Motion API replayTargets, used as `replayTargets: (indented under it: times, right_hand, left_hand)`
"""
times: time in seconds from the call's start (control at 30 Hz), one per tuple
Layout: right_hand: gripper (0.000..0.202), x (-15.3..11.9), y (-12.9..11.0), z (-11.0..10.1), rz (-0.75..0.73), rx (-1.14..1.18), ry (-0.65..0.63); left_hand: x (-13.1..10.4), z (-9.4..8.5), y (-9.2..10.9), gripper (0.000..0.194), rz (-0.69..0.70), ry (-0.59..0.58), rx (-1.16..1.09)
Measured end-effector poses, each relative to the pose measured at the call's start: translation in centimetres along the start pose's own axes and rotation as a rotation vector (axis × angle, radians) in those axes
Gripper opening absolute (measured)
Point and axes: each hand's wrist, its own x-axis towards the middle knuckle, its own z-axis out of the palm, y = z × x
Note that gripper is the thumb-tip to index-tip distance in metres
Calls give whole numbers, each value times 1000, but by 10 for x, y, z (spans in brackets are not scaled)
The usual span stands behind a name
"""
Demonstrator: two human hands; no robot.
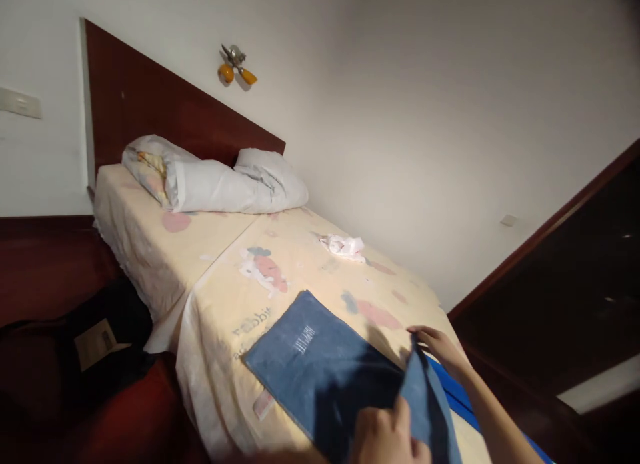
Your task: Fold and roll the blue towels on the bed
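A blue-grey towel [290,357] with small pale lettering and a white tag at its edge lies flat on the bed. Its near right part is lifted and folded upward. My right hand [437,347] pinches the raised corner between thumb and fingers. Lower down, my left hand [387,434] is closed on the towel's lifted edge, partly cut off by the bottom of the view. A bright blue item [455,394] shows behind the towel under my right forearm; most of it is hidden.
The bed [220,277] has a cream sheet printed with rabbits and carrots. A crumpled white and pink cloth [345,247] lies farther up. A rolled pale quilt [215,184] rests by the dark headboard [165,111]. A black bag [120,317] is at the left.
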Motion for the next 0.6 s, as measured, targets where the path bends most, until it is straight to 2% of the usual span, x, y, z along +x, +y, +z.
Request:
replayTargets:
  times: [0.1,0.2,0.27,0.33,0.43,0.53,0.6]
  right_hand:
    - [30,56,-45,80,-159,-38,-119]
    - [25,94,-81,168,-289,-77,-241]
    - [17,108,-95,219,-349,-103,-280]
    - [11,115,-99,257,-385,-109,-287]
    - [13,123,-91,282,-393,-82,-285]
    - [19,131,-78,280,-374,-30,-309]
    - [21,135,-72,275,-362,13,-333]
  left_hand:
    - [10,-58,-55,29,-30,188,217]
    - [3,-107,-114,18,-40,429,361]
    - [-4,-128,-150,20,-50,592,425]
    - [-10,-139,-180,24,-9,697,462]
    - [-19,-148,-212,23,105,753,540]
    - [-28,-156,-226,25,146,795,645]
    - [-34,-163,-229,28,133,763,690]
